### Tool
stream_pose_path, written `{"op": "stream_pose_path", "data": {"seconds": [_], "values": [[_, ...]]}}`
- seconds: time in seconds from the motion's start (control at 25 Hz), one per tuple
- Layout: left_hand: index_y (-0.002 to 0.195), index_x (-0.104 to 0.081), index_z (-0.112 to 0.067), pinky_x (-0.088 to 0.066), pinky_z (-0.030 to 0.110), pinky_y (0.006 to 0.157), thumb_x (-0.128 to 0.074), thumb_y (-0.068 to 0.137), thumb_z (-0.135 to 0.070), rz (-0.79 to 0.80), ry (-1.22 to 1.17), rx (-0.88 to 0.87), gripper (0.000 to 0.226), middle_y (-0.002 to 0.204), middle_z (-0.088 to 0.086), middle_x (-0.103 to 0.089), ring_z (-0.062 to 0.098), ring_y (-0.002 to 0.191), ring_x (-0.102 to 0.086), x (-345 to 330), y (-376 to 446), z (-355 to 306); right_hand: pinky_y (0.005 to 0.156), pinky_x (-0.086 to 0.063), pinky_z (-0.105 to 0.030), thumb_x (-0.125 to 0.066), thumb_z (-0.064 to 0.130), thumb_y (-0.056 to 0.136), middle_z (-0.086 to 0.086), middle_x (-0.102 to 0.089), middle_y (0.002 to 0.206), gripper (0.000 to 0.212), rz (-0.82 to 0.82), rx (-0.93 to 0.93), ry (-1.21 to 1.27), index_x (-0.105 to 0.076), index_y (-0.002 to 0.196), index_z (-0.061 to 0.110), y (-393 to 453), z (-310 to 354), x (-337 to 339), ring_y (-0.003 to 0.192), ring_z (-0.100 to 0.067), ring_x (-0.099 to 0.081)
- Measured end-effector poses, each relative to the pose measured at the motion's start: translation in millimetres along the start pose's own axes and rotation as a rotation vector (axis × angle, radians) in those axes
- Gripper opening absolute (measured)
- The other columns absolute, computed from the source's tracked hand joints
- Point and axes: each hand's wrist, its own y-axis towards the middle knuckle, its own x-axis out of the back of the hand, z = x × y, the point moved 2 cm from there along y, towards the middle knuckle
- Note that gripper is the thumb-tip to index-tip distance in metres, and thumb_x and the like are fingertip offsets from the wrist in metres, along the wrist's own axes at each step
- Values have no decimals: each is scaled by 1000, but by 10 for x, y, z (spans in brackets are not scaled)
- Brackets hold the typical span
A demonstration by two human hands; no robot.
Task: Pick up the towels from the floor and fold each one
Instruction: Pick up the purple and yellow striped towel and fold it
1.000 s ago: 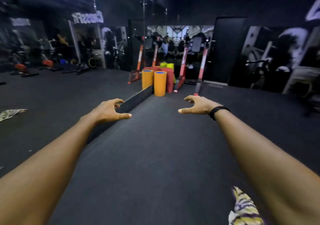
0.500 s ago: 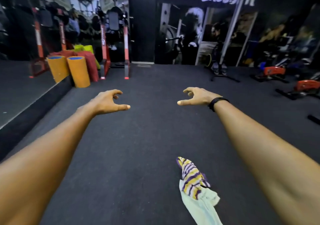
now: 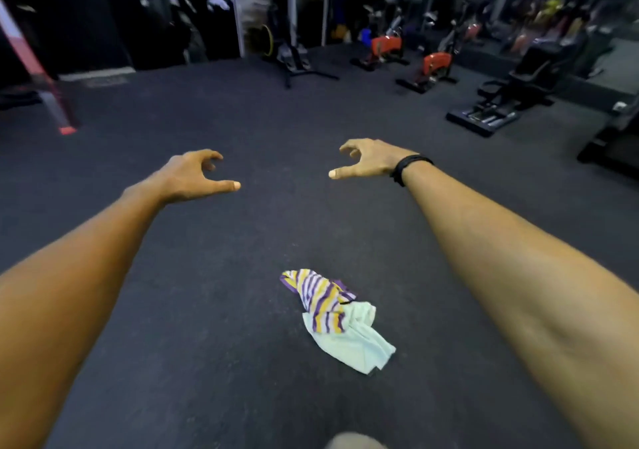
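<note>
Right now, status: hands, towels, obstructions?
Left hand and right hand out front, loosely curled, holding nothing. Striped towel crumpled on pale green towel on floor, untouched. Nothing blocking them.

Dim, low-contrast light with no strong shadows; background equipment is motion-blurred, and the wide lens bends the edges.
</note>
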Motion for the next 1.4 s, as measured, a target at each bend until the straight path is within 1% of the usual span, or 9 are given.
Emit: {"op": "stream_pose_path", "data": {"seconds": [0.32, 0.48, 0.64, 0.76, 0.88, 1.0, 1.12, 1.28, 1.4], "values": [[138, -46, -21, -41, 39, 104, -75, 70, -55, 294, 0, -72, 82, 131, 5, -58, 24, 122, -53, -1504, 1543, -313, 108, -35, -40, -68, 65, 73, -5, -42, 148, 89, 46, -226, 105, -36, 144, 22, 953, -1520, -446, 134, -24, -42], [139, -45, -19, -41, 42, 106, -75, 69, -56, 434, 25, -48, 85, 136, 7, -55, 24, 124, -53, -2453, 2379, -297, 109, -35, -47, -66, 67, 73, -2, -40, 149, 88, 108, -337, 106, -37, 143, 23, 1676, -2405, -939, 136, -25, -40], [141, -43, -19, -40, 43, 107, -75, 70, -55, 561, 44, -10, 86, 141, 8, -51, 25, 127, -50, -3414, 2998, -24, 106, -32, -49, -63, 61, 80, -3, -38, 151, 80, 207, -418, 27, -35, 145, 22, 2227, -3094, -1642, 137, -27, -38], [142, -42, -17, -38, 41, 109, -76, 72, -48, 671, 49, 19, 84, 144, 9, -48, 27, 129, -49, -4338, 3390, 360, 104, -34, -47, -62, 59, 81, -3, -40, 149, 76, 282, -456, 15, -37, 143, 23, 2637, -3616, -2465, 135, -27, -40], [141, -42, -19, -38, 42, 109, -76, 71, -51, 778, 58, 29, 84, 141, 7, -50, 28, 126, -50, -5334, 3639, 848, 105, -35, -45, -61, 57, 84, -5, -41, 148, 72, 365, -492, -2, -38, 143, 23, 2929, -4070, -3454, 134, -27, -40], [142, -41, -21, -39, 40, 108, -78, 68, -55, 882, 85, 51, 90, 143, 5, -48, 27, 127, -49, -6454, 3712, 1561, 105, -35, -43, -59, 56, 85, -5, -40, 149, 71, 472, -507, -20, -37, 144, 23, 3145, -4485, -4734, 134, -28, -40], [140, -44, -23, -40, 38, 107, -80, 63, -58, 960, 77, 83, 92, 142, 2, -48, 23, 127, -49, -7386, 3738, 2286, 96, -41, -41, -58, 50, 88, -5, -46, 141, 62, 512, -550, 17, -40, 140, 21, 3304, -4843, -5931, 126, -28, -47], [136, -48, -21, -38, 33, 102, -81, 65, -51, 1029, 63, 84, 84, 140, 4, -50, 22, 128, -47, -8248, 3747, 2929, 92, -44, -38, -58, 40, 90, -6, -53, 133, 47, 486, -591, 41, -49, 131, 18, 3429, -5228, -7133, 120, -29, -52], [133, -51, -22, -42, 38, 103, -76, 53, -72, 1059, 135, 47, 97, 133, 3, -55, 24, 121, -53, -8647, 3727, 3218, 94, -43, -39, -55, 37, 91, -9, -52, 133, 45, 494, -611, 64, -49, 130, 16, 3510, -5395, -7872, 122, -31, -49]]}}
